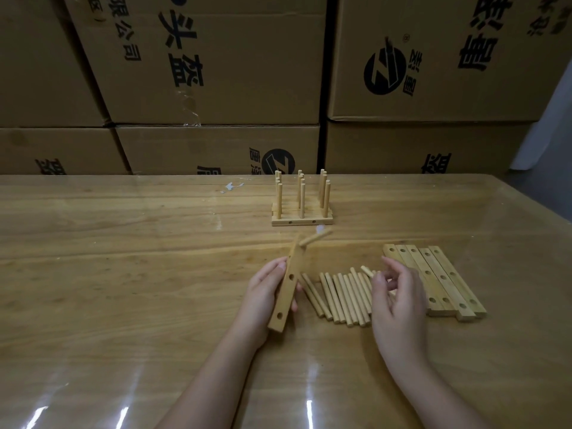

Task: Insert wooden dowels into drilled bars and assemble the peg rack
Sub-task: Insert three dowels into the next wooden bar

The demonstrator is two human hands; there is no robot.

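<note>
Wooden dowel (315, 237) in left hand's (266, 294) bar (286, 301) blurs; right hand (399, 300) half-hides another dowel (366, 270).

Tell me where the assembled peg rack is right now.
In the head view the peg rack stands at the far centre of the table, just beyond the drilled bar in the left hand, with cardboard boxes behind it.

Tilted drilled bar (286, 292) with one dowel (315, 236)
</note>
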